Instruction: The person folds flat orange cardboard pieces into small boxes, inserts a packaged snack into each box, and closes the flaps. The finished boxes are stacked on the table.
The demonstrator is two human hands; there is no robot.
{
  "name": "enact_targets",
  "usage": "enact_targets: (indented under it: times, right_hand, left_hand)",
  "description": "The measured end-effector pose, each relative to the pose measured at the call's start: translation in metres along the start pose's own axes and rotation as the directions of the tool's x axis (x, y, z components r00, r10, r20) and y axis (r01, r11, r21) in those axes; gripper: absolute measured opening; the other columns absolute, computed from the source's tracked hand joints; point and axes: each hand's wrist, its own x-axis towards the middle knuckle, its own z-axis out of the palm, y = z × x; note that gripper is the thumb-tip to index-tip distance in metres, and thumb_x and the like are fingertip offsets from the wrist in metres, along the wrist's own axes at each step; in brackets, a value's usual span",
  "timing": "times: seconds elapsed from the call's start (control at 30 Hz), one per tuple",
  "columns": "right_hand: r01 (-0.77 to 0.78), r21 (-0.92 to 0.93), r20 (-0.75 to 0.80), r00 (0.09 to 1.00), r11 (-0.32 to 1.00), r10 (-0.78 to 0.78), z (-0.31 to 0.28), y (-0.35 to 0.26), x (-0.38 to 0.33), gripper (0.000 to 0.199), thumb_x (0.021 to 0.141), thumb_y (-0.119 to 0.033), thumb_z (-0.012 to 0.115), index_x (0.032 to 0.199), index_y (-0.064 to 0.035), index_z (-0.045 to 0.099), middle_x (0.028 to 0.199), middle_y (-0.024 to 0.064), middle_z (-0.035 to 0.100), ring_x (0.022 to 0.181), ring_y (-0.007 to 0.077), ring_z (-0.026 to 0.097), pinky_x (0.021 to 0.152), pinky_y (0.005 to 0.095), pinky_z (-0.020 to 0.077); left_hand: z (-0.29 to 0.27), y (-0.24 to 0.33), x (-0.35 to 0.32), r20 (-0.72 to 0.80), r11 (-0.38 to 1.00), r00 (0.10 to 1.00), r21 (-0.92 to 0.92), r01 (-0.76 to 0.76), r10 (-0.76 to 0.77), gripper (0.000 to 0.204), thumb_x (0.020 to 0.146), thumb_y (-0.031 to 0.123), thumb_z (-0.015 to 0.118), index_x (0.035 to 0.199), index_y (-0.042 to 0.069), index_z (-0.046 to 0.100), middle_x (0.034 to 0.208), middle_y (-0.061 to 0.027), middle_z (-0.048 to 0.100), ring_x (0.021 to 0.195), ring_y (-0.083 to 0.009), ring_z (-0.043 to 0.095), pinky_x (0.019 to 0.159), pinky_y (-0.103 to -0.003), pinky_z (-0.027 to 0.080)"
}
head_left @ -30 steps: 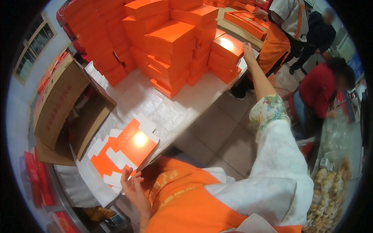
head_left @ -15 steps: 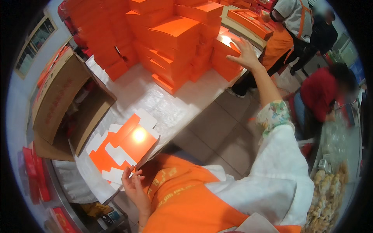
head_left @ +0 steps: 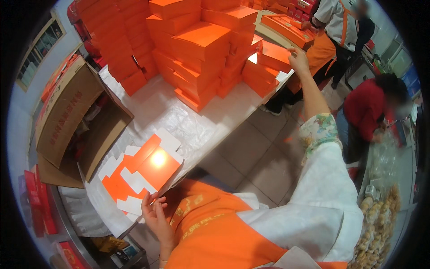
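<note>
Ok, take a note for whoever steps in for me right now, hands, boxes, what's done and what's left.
Left hand: fingertips on the near edge of the flat orange box blank, which lies unfolded on the white-covered table.
Right hand: stretched out to the far end of the table, touching a folded orange box at the edge of the stack.
Done: a large pile of folded orange boxes stands across the back of the table.
Left: the blank by the left hand is not yet folded.
An open cardboard carton sits to the left.
</note>
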Motion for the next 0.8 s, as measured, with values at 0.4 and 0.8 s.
enact_targets:
  times: [0.4,0.8]
  right_hand:
    - [-0.545,0.734,0.376,0.823,0.406,0.425,0.039,0.009,-0.006,0.039,0.092,-0.049,0.06,0.111,-0.0144,0.06,0.102,0.0015,0.063,0.085,0.0159,0.059,0.068,0.0351,0.05]
    - [-0.42,0.79,0.352,0.907,0.446,0.231,0.05,0.013,0.034,0.046,0.09,-0.042,0.069,0.109,0.0003,0.067,0.095,0.0043,0.069,0.082,0.0136,0.066,0.072,0.0268,0.0526]
  left_hand:
    - [0.002,0.009,0.002,-0.017,1.0,1.0,0.001,0.003,-0.003,0.037,0.1,0.003,0.045,0.136,-0.003,0.042,0.116,-0.0114,0.056,0.098,-0.0151,0.059,0.083,-0.026,0.048]
    - [0.005,-0.003,0.009,0.019,1.0,1.0,0.01,0.01,-0.01,0.035,0.099,0.003,0.046,0.133,-0.004,0.044,0.112,-0.0125,0.058,0.096,-0.0175,0.06,0.083,-0.029,0.048]
